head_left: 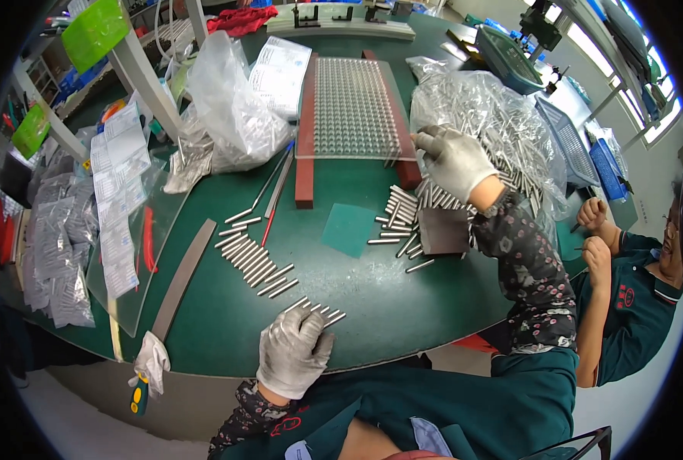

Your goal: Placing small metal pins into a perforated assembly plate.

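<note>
Metal pins (334, 320), slim shiny cylinders, lie beside the fabric-gloved left hand (294, 354).

Wide, downward view of a dark green tabletop (410, 314). The person's left grip (294, 354), a hand in a greyish-white fabric glove, curls at the near edge, just beside a few slim silver metal rods (334, 320). The right grip (456, 159), gloved alike, is at the right side of a clear plastic plate (357, 107) with a grid of round spots; contact is unclear. The plate spans two reddish-brown bars (304, 184). More rods form a slanting row at left centre and fill a crumpled clear plastic bag (464, 100) on the right.
</note>
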A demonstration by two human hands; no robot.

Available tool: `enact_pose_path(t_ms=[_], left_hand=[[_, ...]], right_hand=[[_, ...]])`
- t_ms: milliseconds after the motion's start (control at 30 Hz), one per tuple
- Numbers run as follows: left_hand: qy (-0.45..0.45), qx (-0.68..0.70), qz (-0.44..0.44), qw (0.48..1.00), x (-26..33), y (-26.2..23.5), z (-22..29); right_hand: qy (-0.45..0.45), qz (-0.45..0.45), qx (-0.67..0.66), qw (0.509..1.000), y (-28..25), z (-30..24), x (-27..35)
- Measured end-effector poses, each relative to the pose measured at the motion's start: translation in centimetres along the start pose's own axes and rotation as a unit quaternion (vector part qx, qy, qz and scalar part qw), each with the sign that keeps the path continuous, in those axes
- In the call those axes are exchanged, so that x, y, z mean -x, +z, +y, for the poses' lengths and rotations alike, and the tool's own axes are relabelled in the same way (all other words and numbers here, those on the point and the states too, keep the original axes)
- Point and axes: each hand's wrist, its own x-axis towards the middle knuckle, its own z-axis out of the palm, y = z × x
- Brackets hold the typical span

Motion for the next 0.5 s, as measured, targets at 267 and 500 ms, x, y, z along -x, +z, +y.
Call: enact_pose_path(t_ms=[267,500], left_hand=[[-0.045,0.075,0.044,0.995,0.0,0.1,-0.7],[-0.079,-0.040,0.056,0.994,-0.7,-0.9,-1.0]], right_hand=[[-0.219,-0.099,-0.267,0.933,-0.5,-12.7,7.7],[-0.205,-0.069,-0.184,0.959,2.2,-16.0,7.3]])
